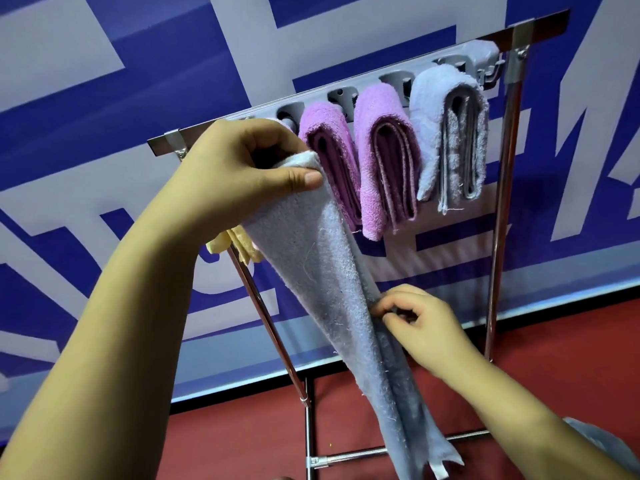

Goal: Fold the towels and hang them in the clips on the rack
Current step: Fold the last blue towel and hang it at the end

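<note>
A long pale blue towel (322,292) hangs down in front of the rack. My left hand (242,168) grips its top end up by the grey clip strip (391,81), thumb pressed on the cloth. Lower down, my right hand (419,323) pinches the towel's right edge. Three folded towels hang in the clips to the right: a purple one (329,150), a second purple one (384,157) and a pale blue one (450,133). A yellow towel (235,244) peeks out behind my left wrist, mostly hidden.
The chrome rack has a left leg (266,323), a right leg (502,202) and a low crossbar (363,453). Behind it is a blue and white banner wall (104,133); below is red floor (242,438). Some pale cloth (599,441) shows at bottom right.
</note>
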